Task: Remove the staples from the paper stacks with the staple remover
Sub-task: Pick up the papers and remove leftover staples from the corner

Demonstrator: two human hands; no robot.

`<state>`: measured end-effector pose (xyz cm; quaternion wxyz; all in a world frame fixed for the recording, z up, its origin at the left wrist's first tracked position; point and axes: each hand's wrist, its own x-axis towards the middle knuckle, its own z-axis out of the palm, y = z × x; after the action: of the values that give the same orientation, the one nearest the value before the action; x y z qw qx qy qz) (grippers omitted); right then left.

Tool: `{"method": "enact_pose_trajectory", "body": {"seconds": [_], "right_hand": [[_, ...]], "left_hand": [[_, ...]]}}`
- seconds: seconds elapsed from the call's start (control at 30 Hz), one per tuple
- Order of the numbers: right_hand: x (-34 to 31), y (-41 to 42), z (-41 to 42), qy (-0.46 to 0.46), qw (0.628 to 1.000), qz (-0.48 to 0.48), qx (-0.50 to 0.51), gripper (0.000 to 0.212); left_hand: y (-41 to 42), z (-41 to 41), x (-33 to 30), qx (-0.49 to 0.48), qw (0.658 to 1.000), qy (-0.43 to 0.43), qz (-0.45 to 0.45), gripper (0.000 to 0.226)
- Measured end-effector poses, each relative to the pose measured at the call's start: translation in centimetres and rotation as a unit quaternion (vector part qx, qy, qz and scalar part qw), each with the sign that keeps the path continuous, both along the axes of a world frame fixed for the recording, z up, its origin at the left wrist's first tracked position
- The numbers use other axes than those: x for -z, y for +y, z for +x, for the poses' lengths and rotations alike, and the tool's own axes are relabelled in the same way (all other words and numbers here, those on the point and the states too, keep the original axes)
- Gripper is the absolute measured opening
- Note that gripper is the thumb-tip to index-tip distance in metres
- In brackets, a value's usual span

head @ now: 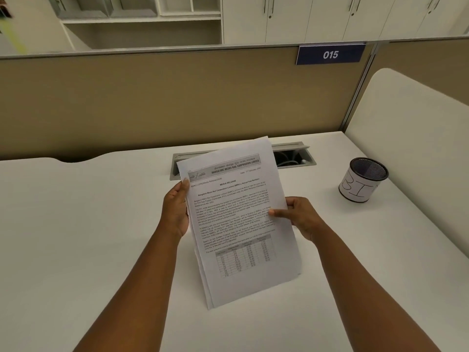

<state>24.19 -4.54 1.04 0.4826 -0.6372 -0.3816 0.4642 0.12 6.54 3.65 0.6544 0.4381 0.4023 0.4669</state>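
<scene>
A stack of printed white sheets (236,224) stands nearly upright, its bottom edge resting on the white desk (83,224). My left hand (175,209) grips the stack's left edge, thumb on the front near the top. My right hand (297,214) pinches the right edge, thumb lying across the printed page. The top page carries a header, paragraphs of text and a table. No staple shows on the stack, and no staple remover is in view.
A black mesh cup (361,182) wrapped in handwritten white paper stands at the right. Behind the sheets an open cable hatch (294,156) is set into the desk. A tan partition (152,97) closes the back and a white divider (411,128) the right side.
</scene>
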Motion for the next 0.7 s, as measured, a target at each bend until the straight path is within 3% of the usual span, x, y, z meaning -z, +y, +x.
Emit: {"method": "enact_pose_trajectory", "body": {"seconds": [0.43,0.53,0.63,0.7], "right_hand": [[-0.7,0.4,-1.3,-0.054,0.995,-0.027,-0.084,0.044],[-0.7,0.5,-1.2,-0.067,0.994,-0.028,-0.083,0.045],[-0.8,0.8,-1.1,-0.041,0.999,-0.008,-0.014,0.047],[-0.9,0.9,-0.9,-0.037,0.999,0.012,0.005,0.032]], "left_hand": [[-0.5,1.0,-0.2,-0.092,0.994,0.013,0.055,0.020],[-0.5,1.0,-0.2,-0.089,0.994,0.016,0.063,0.020],[-0.5,0.9,-0.2,-0.080,0.995,0.012,0.065,0.019],[-0.4,1.0,-0.3,-0.077,0.994,0.011,0.071,0.019]]}}
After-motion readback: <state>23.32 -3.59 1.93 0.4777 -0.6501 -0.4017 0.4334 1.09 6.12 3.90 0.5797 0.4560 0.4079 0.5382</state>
